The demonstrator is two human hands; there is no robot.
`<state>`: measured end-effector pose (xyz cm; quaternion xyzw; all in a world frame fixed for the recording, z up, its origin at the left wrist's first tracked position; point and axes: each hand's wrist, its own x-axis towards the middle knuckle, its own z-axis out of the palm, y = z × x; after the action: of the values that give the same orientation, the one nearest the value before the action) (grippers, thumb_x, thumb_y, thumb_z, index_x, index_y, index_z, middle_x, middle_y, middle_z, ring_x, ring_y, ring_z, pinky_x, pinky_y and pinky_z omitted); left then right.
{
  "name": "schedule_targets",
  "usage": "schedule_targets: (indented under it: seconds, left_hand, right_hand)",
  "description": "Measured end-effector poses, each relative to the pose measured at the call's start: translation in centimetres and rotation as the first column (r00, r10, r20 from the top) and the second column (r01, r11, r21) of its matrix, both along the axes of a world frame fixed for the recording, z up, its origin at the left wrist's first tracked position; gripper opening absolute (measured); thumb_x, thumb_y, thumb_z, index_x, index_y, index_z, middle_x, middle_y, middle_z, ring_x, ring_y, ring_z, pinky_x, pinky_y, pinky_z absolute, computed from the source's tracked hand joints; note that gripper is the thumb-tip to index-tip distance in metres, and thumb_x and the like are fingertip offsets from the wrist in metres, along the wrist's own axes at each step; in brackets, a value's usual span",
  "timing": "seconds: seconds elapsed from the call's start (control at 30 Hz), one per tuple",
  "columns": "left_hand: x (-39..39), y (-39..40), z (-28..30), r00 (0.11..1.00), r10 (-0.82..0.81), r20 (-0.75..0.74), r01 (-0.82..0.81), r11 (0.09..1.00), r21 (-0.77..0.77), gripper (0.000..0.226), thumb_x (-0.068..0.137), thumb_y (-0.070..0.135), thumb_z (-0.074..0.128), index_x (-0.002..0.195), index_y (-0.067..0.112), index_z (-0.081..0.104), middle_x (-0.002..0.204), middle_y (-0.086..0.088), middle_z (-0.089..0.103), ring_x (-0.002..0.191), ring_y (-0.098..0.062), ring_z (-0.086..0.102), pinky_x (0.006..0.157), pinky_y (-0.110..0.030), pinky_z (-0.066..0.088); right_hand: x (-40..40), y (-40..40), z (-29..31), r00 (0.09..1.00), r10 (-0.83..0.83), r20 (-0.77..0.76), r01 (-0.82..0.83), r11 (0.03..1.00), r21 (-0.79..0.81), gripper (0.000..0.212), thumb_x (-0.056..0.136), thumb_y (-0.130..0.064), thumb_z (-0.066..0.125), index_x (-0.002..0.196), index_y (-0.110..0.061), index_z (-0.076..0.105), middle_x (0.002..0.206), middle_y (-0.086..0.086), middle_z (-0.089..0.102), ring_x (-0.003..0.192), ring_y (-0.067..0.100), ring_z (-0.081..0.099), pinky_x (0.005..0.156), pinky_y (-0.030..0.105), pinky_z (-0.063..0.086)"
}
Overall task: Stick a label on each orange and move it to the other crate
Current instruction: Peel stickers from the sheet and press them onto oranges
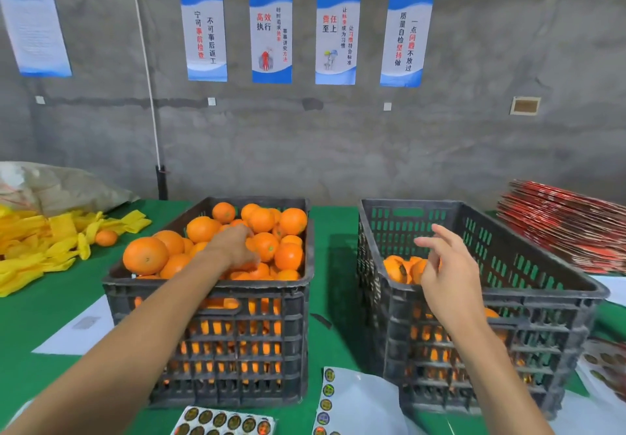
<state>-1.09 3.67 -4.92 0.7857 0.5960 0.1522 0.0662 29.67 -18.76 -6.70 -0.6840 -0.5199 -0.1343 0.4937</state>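
Left grip [233, 245] curls down onto an orange in the heaped left crate [206, 295], its hold partly hidden; right grip [443, 265] hangs released over the right crate [487, 294]. Oranges [145, 255] look firm, round and smooth-skinned: best cupped around the middle.

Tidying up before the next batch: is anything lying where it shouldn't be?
One stray orange sits outside both black plastic crates, on the green table among the yellow foam sleeves at far left. Nothing else looks spilled or damaged.
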Motion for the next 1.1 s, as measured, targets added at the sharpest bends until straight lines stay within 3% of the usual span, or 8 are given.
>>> schedule_targets:
  seconds: [0.1,0.2,0.3,0.47,0.57,0.77,0.9,1.1]
  left_hand:
    - [0.3,-2.9,1.3,0.906,-0.097,0.413,0.034,0.987,0.157,0.075,0.081,0.045,0.086,0.144,0.015,0.058,0.139,-0.012,0.064,0.129,-0.028,0.059,0.105,-0.041,0.049]
    - [1.3,-8.1,1.7,0.582,-0.243,0.776,0.124,0.97,0.211,0.065,0.081,0.039,0.085,0.139,0.019,0.064,0.128,0.003,0.07,0.118,-0.01,0.066,0.099,-0.029,0.055]
    - [2.8,-13.4,1.1,0.291,-0.312,0.905,0.269,0.934,0.235,0.059,0.083,0.03,0.082,0.137,0.016,0.065,0.123,0.01,0.071,0.11,0.002,0.068,0.084,-0.013,0.055]
    - [4.5,-17.8,-3.9,0.018,-0.144,0.989,0.517,0.848,0.114,0.044,0.088,0.042,0.079,0.123,0.016,0.073,0.125,-0.014,0.073,0.116,-0.034,0.07,0.095,-0.042,0.059]
    - [4.8,-18.6,-9.0,0.056,-0.072,0.996,0.605,0.796,0.024,0.051,0.086,0.053,0.078,0.124,0.019,0.072,0.123,-0.015,0.073,0.115,-0.033,0.071,0.092,-0.036,0.06]
    - [6.2,-19.0,-18.8,0.393,-0.016,0.919,0.521,0.828,-0.208,0.034,0.074,0.059,0.08,0.105,0.045,0.077,0.105,0.001,0.079,0.102,-0.023,0.075,0.088,-0.038,0.062]
    - [6.1,-18.9,-23.2,0.489,-0.011,0.872,0.466,0.849,-0.25,0.037,0.081,0.055,0.072,0.111,0.033,0.077,0.102,-0.001,0.079,0.102,-0.025,0.074,0.092,-0.047,0.06]
    - [5.9,-19.1,-24.6,0.442,0.08,0.894,0.424,0.859,-0.287,0.033,0.087,0.059,0.067,0.111,0.038,0.074,0.106,0.003,0.077,0.102,-0.015,0.073,0.091,-0.039,0.059]
  right_hand:
    - [-1.4,0.0,-0.5,0.996,0.072,0.047,-0.078,0.989,0.126,0.026,0.096,0.003,0.056,0.113,-0.009,0.073,0.133,0.005,0.062,0.121,0.024,0.061,0.104,0.032,0.045]
    - [-4.7,0.1,-0.9,0.918,0.396,0.009,-0.395,0.914,0.088,0.034,0.1,-0.015,0.062,0.133,-0.022,0.063,0.126,-0.01,0.064,0.116,0.007,0.063,0.1,0.022,0.048]
    - [-8.5,0.0,-1.2,0.807,0.591,-0.005,-0.591,0.807,0.003,0.052,0.099,-0.036,0.063,0.149,-0.036,0.046,0.137,-0.025,0.053,0.126,0.0,0.055,0.102,0.013,0.043]
    - [-10.0,-1.2,-3.6,0.689,0.711,-0.142,-0.69,0.703,0.173,0.056,0.093,-0.038,0.073,0.144,-0.036,0.05,0.131,-0.007,0.059,0.107,0.02,0.068,0.09,0.029,0.057]
    - [-9.1,-2.4,-7.3,0.691,0.686,-0.23,-0.67,0.726,0.153,0.051,0.091,-0.036,0.077,0.138,-0.033,0.057,0.119,-0.004,0.061,0.091,0.022,0.068,0.08,0.028,0.057]
    - [-7.1,-4.4,-17.2,0.714,0.478,-0.512,-0.64,0.741,-0.201,0.048,0.085,-0.047,0.08,0.128,-0.046,0.06,0.097,-0.01,0.073,0.083,0.009,0.067,0.079,0.028,0.055]
    - [-7.2,-4.6,-20.8,0.89,0.347,-0.297,-0.456,0.718,-0.526,0.044,0.083,-0.06,0.073,0.119,-0.037,0.065,0.098,-0.016,0.059,0.079,0.001,0.054,0.076,0.027,0.049]
    - [-8.0,-5.2,-22.7,0.915,0.388,-0.114,-0.371,0.69,-0.621,0.05,0.086,-0.063,0.068,0.127,-0.033,0.069,0.097,-0.017,0.047,0.087,0.004,0.048,0.077,0.028,0.036]
